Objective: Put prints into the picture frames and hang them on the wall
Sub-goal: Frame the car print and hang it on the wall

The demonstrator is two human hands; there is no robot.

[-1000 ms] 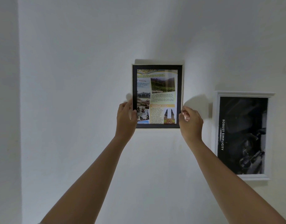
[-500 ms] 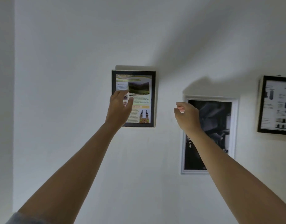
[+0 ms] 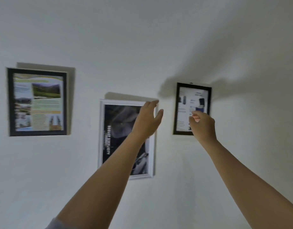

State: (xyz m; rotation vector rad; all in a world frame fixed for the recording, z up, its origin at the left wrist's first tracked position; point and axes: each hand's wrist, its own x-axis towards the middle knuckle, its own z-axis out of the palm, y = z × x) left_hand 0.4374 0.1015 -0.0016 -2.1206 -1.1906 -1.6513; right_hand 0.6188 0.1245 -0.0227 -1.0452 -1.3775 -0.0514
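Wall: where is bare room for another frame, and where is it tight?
Free: the wall right of the right black frame, the band above all three frames, and below the left black frame. Tight: the strip between the white frame and the right black frame, with the left hand and right hand in front.

White wall (image 3: 142, 38) with three hung frames: black frame (image 3: 37, 101) left, white frame (image 3: 109, 123) middle, smaller black frame (image 3: 185, 103) right.
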